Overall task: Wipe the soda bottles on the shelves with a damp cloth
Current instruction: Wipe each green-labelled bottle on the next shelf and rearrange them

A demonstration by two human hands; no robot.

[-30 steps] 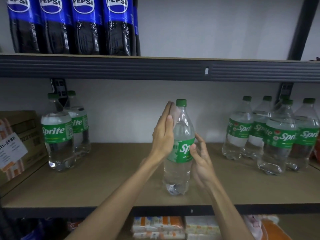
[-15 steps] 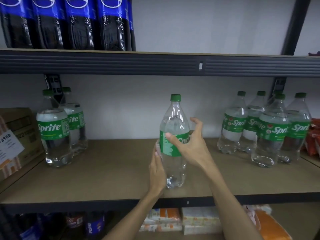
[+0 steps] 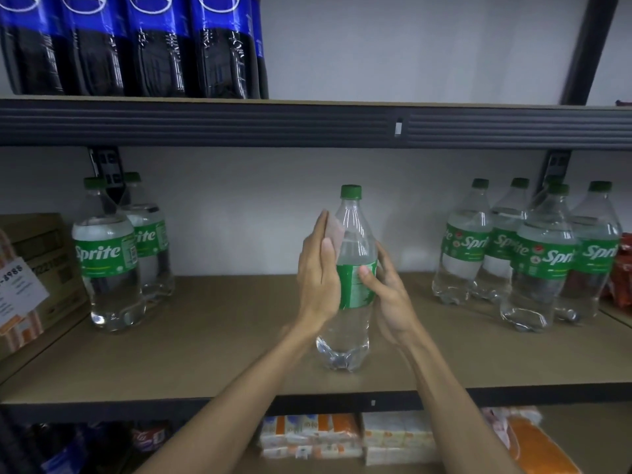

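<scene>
Pretty dim, flat, greyish indoor light. Soft shadow under the shelf point(image 3: 307, 124) above the left hand point(image 3: 316, 278). Thin glare streaks on the bottle point(image 3: 345, 336) neck. Right hand point(image 3: 393, 299) is motion-smeared, stuff below it is mushy, and shelf lines bow toward the frame edges.

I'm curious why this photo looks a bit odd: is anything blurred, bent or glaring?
Head view: the right hand is smeared by motion blur beside the middle Sprite bottle; white glare streaks sit on that bottle's shoulder; the shelf post at top right leans, a wide-angle effect; the Pepsi bottles up top look soft; the light is dim and even.
</scene>
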